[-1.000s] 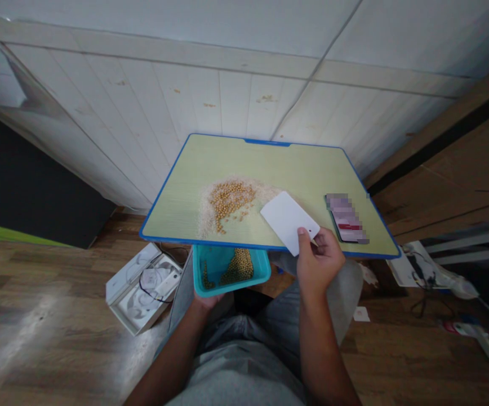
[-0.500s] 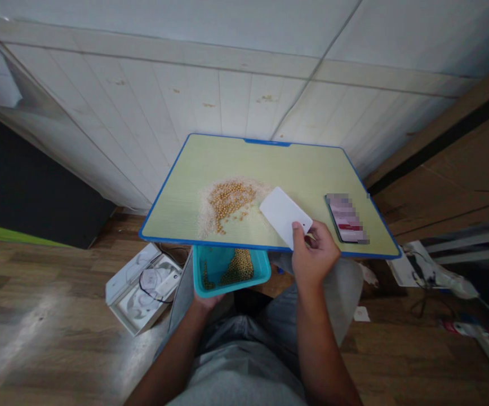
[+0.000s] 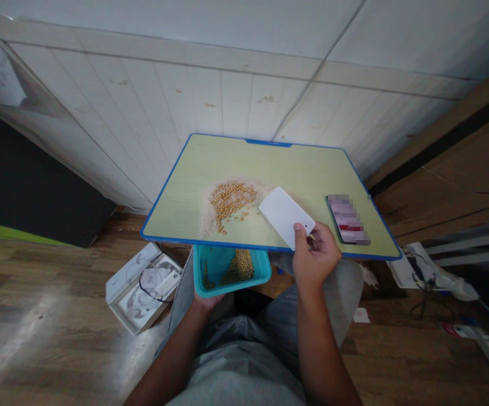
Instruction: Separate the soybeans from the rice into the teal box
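You are pinching a white plastic card point(image 3: 284, 217) between the thumb and fingers of your right hand point(image 3: 316, 254), with its far end over a green board point(image 3: 267, 142), just beside a heap of soybeans point(image 3: 231, 197) on rice point(image 3: 208, 217). Your left hand point(image 3: 204, 301) is sitting beneath a teal tray point(image 3: 231, 273) of loose beans point(image 3: 239, 266), its grip hidden, while the tray is tucking just under the board's near edge. A phone point(image 3: 348, 220) is lying right of the card.

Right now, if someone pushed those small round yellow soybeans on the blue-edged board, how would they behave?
They would probably roll and scatter: the small round yellow soybeans are nearly spherical, and a few lie apart from the heap. The smooth blue-edged board likely offers little grip, so a gentle push may send them far.
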`<state>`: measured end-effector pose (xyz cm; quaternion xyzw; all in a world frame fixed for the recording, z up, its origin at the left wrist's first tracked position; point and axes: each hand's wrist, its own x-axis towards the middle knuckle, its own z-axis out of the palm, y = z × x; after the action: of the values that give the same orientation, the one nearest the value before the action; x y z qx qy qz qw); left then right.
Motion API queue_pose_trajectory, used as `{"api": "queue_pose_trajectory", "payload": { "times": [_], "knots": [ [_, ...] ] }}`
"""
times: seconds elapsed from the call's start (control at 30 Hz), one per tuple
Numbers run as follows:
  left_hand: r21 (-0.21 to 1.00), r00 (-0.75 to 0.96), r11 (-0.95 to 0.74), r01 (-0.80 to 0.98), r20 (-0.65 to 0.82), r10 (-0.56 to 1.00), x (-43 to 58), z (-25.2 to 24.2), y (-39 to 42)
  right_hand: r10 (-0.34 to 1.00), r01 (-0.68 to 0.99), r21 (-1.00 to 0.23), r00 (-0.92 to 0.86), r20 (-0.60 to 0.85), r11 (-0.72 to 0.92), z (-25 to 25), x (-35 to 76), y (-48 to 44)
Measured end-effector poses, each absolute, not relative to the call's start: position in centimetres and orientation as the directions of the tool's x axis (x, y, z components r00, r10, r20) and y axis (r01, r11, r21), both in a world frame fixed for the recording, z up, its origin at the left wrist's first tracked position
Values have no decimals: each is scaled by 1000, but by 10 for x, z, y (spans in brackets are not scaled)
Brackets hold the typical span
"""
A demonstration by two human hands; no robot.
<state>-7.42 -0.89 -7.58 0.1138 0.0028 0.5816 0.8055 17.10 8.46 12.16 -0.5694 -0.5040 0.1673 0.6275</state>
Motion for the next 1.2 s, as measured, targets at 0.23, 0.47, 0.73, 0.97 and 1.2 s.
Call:
{"api": "queue_pose_trajectory", "payload": {
  "times": [0.23, 0.47, 0.73, 0.97, 1.2],
  "knots": [
    [216, 323, 312, -925, 19, 946, -76, -83, -10, 829, 371, -882, 363, 426, 290, 123, 172, 84],
    [182, 351, 338, -923, 41, 935, -79, -84, -10, 863, 301, -899, 301, 405, 317, 124, 171, 82],
    [215, 339, 326, -921, 26, 941, -80, -95, -7, 838, 347, -888, 349, 420, 301, 126, 172, 85],
    [211, 364, 351, -912, 28, 931, -82, -93, -10, 858, 325, -893, 307, 411, 311, 123, 172, 82],
    [319, 292, 347, -882, -209, 933, -77, -67, -11, 868, 309, -891, 271, 417, 331, 123, 172, 81]
  ]
}}
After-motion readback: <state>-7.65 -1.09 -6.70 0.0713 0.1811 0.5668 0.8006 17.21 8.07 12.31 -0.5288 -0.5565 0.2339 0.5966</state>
